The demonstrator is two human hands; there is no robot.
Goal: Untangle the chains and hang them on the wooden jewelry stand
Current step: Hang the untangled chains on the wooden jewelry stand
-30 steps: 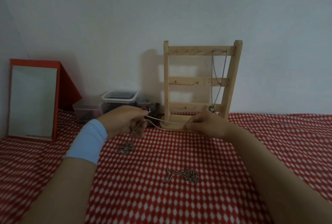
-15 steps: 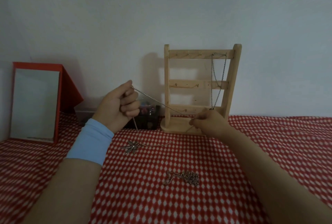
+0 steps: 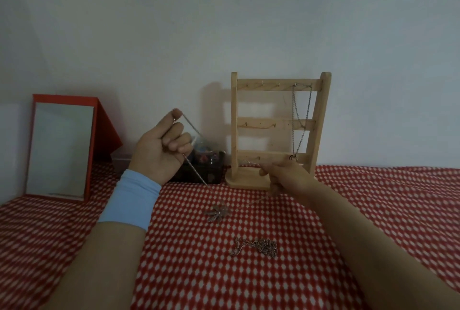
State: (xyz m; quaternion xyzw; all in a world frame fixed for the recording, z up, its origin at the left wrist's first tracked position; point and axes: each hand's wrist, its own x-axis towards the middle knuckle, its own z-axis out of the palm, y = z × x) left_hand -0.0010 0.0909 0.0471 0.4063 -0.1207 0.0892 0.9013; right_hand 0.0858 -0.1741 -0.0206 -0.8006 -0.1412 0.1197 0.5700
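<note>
The left hand (image 3: 161,150) and right hand (image 3: 286,172) each pinch one chain (image 3: 195,170) stretched before the stand (image 3: 273,124).

left hand (image 3: 161,145): raised, fingers curling round the silver chain (image 3: 195,171); blue wristband (image 3: 130,200) sitting on the wrist.
right hand (image 3: 286,172): pinching the same chain low, in front of the wooden jewelry stand (image 3: 276,85).
pendant (image 3: 217,212): leaf-shaped, lying on the red checked cloth (image 3: 373,197) between the hands.
second chain (image 3: 261,250): lying bunched on the cloth, nearer the camera.
stand: standing upright, hung chain (image 3: 301,120) dangling from the top rail.
background: red-framed mirror (image 3: 59,148) leaning at left; dark container (image 3: 201,165) sitting beside the stand.
</note>
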